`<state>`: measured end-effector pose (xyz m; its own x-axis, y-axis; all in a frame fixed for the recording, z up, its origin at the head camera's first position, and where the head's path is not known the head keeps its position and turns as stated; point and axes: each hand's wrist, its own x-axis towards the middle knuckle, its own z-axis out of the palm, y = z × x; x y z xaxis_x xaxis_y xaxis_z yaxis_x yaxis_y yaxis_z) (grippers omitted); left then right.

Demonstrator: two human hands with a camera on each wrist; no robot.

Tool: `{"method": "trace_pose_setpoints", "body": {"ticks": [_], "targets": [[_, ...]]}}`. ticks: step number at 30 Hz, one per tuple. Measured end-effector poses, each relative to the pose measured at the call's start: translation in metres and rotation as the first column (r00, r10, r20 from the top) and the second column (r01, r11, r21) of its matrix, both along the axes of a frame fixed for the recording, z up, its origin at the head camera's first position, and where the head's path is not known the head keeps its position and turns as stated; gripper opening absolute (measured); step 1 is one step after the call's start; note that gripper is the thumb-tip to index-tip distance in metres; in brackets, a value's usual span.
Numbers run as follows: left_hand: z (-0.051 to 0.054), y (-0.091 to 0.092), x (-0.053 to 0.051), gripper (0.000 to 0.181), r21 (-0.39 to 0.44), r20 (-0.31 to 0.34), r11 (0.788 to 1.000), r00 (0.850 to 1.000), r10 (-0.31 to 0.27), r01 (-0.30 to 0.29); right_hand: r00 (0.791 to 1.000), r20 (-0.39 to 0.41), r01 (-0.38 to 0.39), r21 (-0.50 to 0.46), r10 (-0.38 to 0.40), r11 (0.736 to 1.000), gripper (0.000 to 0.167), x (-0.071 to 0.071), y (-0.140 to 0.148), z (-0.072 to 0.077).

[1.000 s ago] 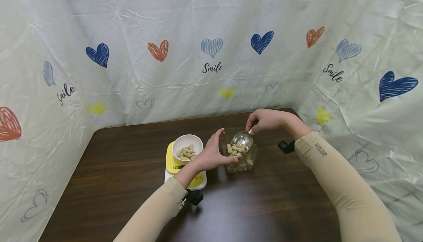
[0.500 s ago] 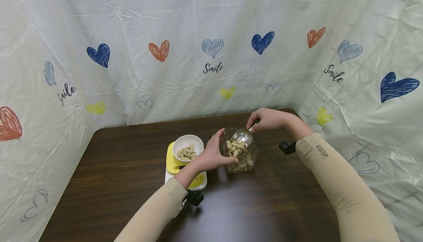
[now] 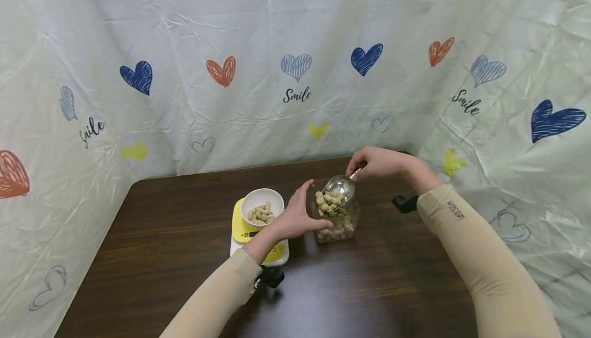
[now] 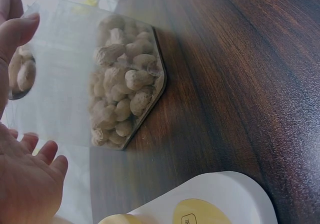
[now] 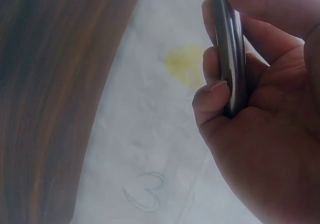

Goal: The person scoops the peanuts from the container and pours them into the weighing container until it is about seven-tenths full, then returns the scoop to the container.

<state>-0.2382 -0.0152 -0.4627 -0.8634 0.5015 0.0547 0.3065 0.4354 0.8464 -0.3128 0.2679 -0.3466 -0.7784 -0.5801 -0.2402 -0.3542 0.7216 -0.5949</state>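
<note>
My right hand (image 3: 380, 162) grips the handle of a metal scoop (image 3: 347, 184). Its fingers curl round that handle (image 5: 232, 59) in the right wrist view. Peanuts in the shell (image 3: 328, 202) fill the scoop, which is tilted at the mouth of a clear plastic container (image 4: 65, 89). More peanuts (image 4: 117, 84) lie in the container's bottom part. My left hand (image 3: 295, 217) holds the container from the left, thumb on the near side and fingers on the far side. Left of it, a white bowl (image 3: 270, 194) with some peanuts stands on a yellow and white kitchen scale (image 3: 238, 227).
The dark wooden table (image 3: 175, 245) bears everything. A white curtain (image 3: 249, 30) printed with hearts hangs behind it and at both sides. My left forearm passes over the scale's front part, hiding some of it.
My right hand has risen slightly, lifting the scoop with its load of peanuts higher in the container. The left hand, bowl and scale have stayed in place.
</note>
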Motion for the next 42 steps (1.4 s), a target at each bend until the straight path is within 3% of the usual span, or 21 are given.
{"method": "trace_pose_setpoints", "body": {"ticks": [9,16,21,29,42], "targets": [[0.002,0.0,0.001,0.119,-0.011,-0.009,1.0,1.0,0.007,-0.007,0.999,0.032,0.023,-0.004,-0.023,1.0,0.016,0.004,0.0,0.001],[0.001,-0.001,0.001,0.121,-0.01,0.001,1.0,1.0,0.019,-0.019,0.996,0.074,-0.05,0.042,0.047,0.998,0.013,0.001,-0.011,-0.005],[-0.001,-0.001,0.001,0.121,-0.007,-0.001,1.0,1.0,0.012,-0.012,0.996,0.076,-0.055,0.057,0.05,0.997,0.013,-0.001,-0.011,-0.009],[-0.002,0.0,0.0,0.119,-0.004,0.0,1.0,1.0,0.015,-0.015,0.999,0.028,-0.021,0.045,0.02,0.999,0.016,0.001,-0.006,-0.001],[-0.003,0.001,-0.001,0.119,-0.018,-0.015,1.0,1.0,0.022,-0.022,1.0,0.015,0.002,0.039,-0.002,0.999,0.018,0.002,0.005,0.013]]}}
